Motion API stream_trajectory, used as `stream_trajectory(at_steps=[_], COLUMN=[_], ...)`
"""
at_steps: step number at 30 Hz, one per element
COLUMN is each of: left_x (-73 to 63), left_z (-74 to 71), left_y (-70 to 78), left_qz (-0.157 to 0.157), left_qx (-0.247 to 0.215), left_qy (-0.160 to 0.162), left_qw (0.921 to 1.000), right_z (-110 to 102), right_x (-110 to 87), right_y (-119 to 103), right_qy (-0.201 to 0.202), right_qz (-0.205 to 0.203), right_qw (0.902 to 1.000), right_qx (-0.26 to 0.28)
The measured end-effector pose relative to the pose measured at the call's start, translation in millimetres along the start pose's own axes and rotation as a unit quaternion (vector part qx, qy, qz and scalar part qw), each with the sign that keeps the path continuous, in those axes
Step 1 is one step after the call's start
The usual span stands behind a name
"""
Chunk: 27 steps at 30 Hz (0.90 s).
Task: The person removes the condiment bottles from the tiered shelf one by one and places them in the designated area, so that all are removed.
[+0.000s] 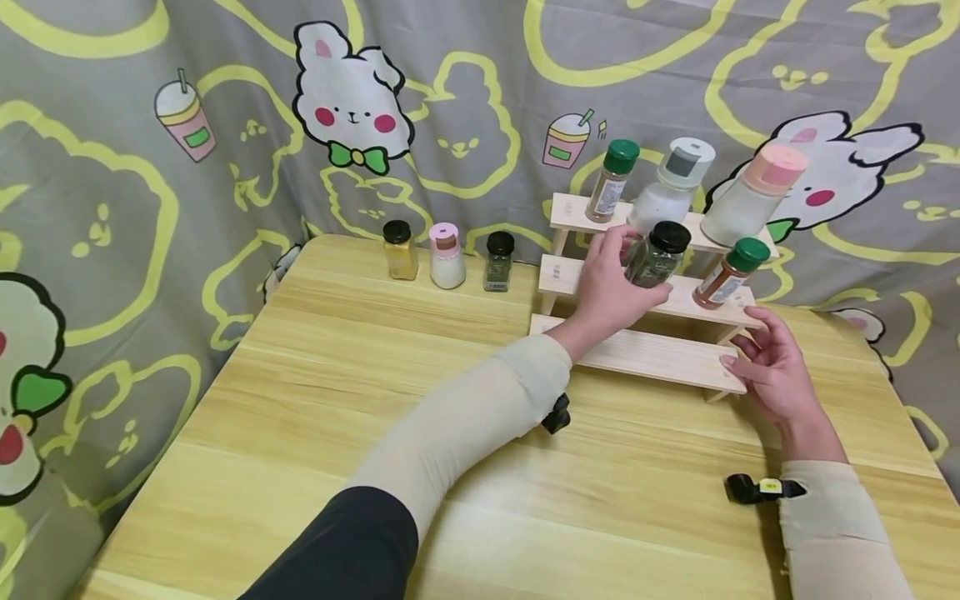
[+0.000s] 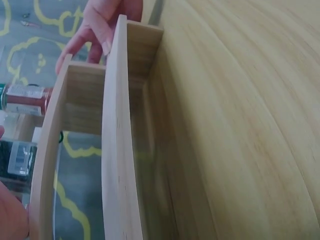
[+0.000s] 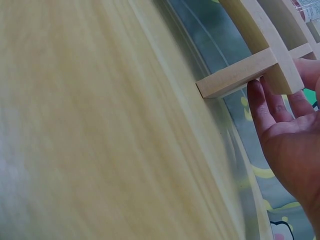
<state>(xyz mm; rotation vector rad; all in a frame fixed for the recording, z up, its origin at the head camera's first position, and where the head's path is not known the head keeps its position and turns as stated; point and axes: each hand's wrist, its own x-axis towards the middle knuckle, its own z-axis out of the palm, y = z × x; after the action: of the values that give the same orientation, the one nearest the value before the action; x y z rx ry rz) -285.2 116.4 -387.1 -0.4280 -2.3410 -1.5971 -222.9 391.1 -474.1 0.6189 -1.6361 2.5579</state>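
My left hand [image 1: 609, 287] grips a black-lidded glass jar of dark green herbs [image 1: 651, 265], thumb on one side and fingers on the other, at the middle tier of a three-tier wooden rack [image 1: 645, 353]. In the left wrist view, the jar [image 2: 19, 159] shows partly at the left edge. My right hand [image 1: 780, 375] holds the rack's right end, its thumb on the lowest tier. Seen from the right wrist, several fingers of this hand [image 3: 292, 135] reach behind the rack's end. A green-lidded jar of red spice [image 1: 727, 277] stands on the middle tier, right of the herb jar.
On the top tier stand a green-lidded jar [image 1: 611, 185], a white-lidded shaker [image 1: 675, 179] and a pink-lidded shaker [image 1: 746, 204]. Left of the rack, a yellow spice jar [image 1: 401, 254], a pink-lidded shaker [image 1: 447, 262] and a black-lidded jar [image 1: 498, 267] line the table's back edge, before a curtain [image 1: 247, 167].
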Motion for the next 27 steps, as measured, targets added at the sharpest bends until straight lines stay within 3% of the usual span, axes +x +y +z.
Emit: stream_trajectory(at_steps=[12, 27], left_x=[-2.6, -2.3], left_z=[11.9, 10.1], left_y=[7.4, 8.8], left_qz=[0.001, -0.002], left_qx=[0.055, 0.043], left_qy=[0.029, 0.036], left_qw=[0.998, 0.9984], right_z=[1, 1], right_x=[0.3, 0.5], right_y=[0, 1], right_qy=[0.001, 0.001], right_qz=[0.0, -0.003], right_qw=[1.0, 1.0], right_qx=[-0.005, -0.008])
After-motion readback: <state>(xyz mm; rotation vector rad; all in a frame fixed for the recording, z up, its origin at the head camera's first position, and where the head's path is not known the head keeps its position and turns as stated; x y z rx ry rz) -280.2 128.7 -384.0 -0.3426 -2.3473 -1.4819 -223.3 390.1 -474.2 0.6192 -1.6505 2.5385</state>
